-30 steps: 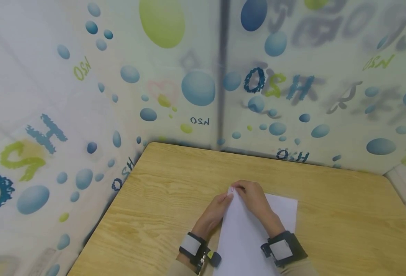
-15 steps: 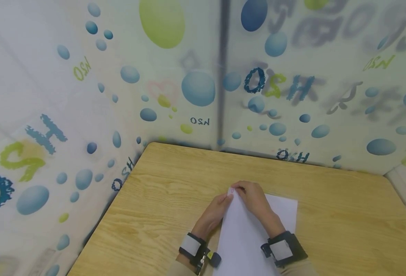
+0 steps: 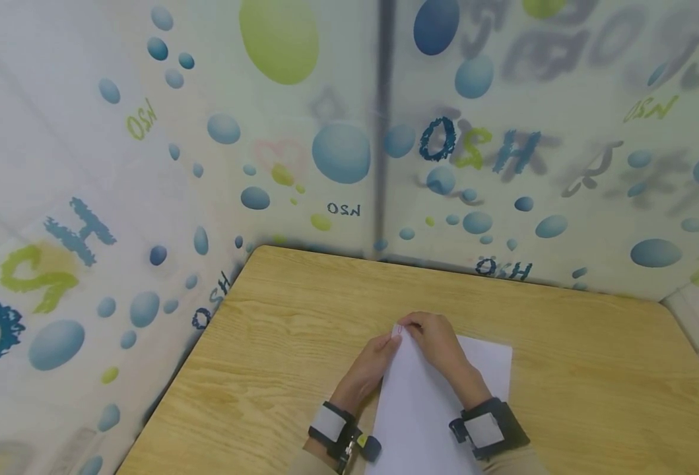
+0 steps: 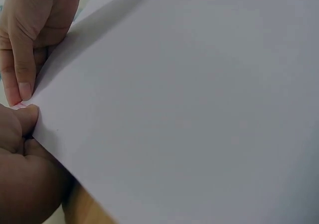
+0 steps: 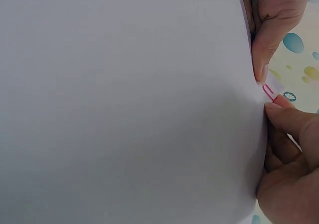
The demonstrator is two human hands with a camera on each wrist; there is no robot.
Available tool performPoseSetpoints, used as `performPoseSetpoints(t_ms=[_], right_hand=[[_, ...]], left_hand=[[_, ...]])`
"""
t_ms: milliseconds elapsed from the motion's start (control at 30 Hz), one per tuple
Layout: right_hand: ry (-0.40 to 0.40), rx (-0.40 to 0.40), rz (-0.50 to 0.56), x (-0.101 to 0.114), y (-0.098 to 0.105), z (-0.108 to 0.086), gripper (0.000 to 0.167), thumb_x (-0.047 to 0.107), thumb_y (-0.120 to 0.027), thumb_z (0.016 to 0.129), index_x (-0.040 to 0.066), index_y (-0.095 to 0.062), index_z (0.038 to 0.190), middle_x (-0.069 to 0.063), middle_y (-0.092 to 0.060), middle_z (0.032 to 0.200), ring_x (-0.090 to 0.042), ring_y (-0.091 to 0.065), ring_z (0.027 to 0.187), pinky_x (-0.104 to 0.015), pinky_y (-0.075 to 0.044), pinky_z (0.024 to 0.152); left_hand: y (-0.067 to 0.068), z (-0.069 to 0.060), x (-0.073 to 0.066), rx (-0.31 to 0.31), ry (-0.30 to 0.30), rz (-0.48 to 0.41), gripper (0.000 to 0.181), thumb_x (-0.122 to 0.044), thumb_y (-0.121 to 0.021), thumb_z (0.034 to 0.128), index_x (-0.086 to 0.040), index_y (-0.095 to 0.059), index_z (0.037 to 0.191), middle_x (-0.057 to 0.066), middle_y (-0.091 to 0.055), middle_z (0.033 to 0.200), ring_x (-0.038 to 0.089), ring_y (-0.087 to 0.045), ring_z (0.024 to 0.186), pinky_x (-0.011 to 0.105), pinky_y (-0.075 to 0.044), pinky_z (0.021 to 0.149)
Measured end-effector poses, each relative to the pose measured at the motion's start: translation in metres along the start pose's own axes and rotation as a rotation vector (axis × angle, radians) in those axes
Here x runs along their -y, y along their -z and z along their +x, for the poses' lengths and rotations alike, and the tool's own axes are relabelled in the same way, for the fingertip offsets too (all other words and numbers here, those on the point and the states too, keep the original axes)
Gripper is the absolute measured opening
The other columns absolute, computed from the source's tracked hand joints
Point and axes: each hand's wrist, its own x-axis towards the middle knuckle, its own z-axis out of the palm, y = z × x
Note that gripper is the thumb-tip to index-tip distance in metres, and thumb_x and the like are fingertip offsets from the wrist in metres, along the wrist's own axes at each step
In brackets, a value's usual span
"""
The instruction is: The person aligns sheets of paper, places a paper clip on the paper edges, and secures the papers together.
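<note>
White paper (image 3: 420,409) lies under both hands, its far left corner lifted between them; I cannot tell how many sheets there are. A small red paper clip (image 5: 269,91) sits at that corner. My left hand (image 3: 371,366) grips the paper beside the clip, its thumb on the upper face. From the other side my right hand (image 3: 439,344) pinches the clip's end at the corner with thumb and forefinger. In the left wrist view the right hand (image 4: 37,30) is above and the left hand (image 4: 25,169) below, fingertips almost meeting. Fingers hide part of the clip.
A wooden table (image 3: 254,343) bears the paper. Pale walls (image 3: 301,158) printed with blue and green bubbles and letters stand behind and to the left. Each wrist wears a black strap (image 3: 492,427) with a small camera.
</note>
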Motion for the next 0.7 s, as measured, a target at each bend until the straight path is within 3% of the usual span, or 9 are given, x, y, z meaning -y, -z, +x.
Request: performPoseSetpoints(t_ms=[167, 367, 700], right_hand=[[0.006, 0.003, -0.006, -0.004, 0.000, -0.003, 0.018, 0.001, -0.067, 0.090, 0.009, -0.074, 0.104, -0.007, -0.071, 0.106, -0.028, -0.064, 0.106, -0.043, -0.049, 0.090], [-0.031, 0.048, -0.053, -0.022, 0.008, -0.011, 0.031, 0.010, -0.065, 0.094, 0.012, -0.065, 0.125, -0.007, -0.068, 0.115, -0.028, -0.061, 0.111, -0.045, -0.047, 0.092], [-0.193, 0.023, -0.031, -0.077, 0.056, -0.035, 0.027, 0.028, -0.056, 0.100, 0.013, -0.065, 0.120, -0.008, -0.065, 0.117, -0.029, -0.058, 0.112, -0.048, -0.047, 0.091]], left_hand=[[0.000, -0.001, -0.002, 0.011, 0.001, 0.015, 0.037, -0.037, -0.042, 0.1039, -0.017, -0.060, 0.129, 0.003, -0.067, 0.106, 0.019, -0.064, 0.097, 0.033, -0.049, 0.082], [0.003, -0.003, -0.002, 0.045, -0.007, 0.019, 0.037, -0.041, -0.041, 0.1035, -0.019, -0.063, 0.124, 0.006, -0.068, 0.104, 0.022, -0.064, 0.094, 0.034, -0.050, 0.079], [0.002, -0.002, -0.001, -0.049, 0.040, 0.045, 0.041, -0.047, -0.043, 0.1012, -0.019, -0.063, 0.124, 0.004, -0.067, 0.103, 0.019, -0.062, 0.094, 0.035, -0.049, 0.081]])
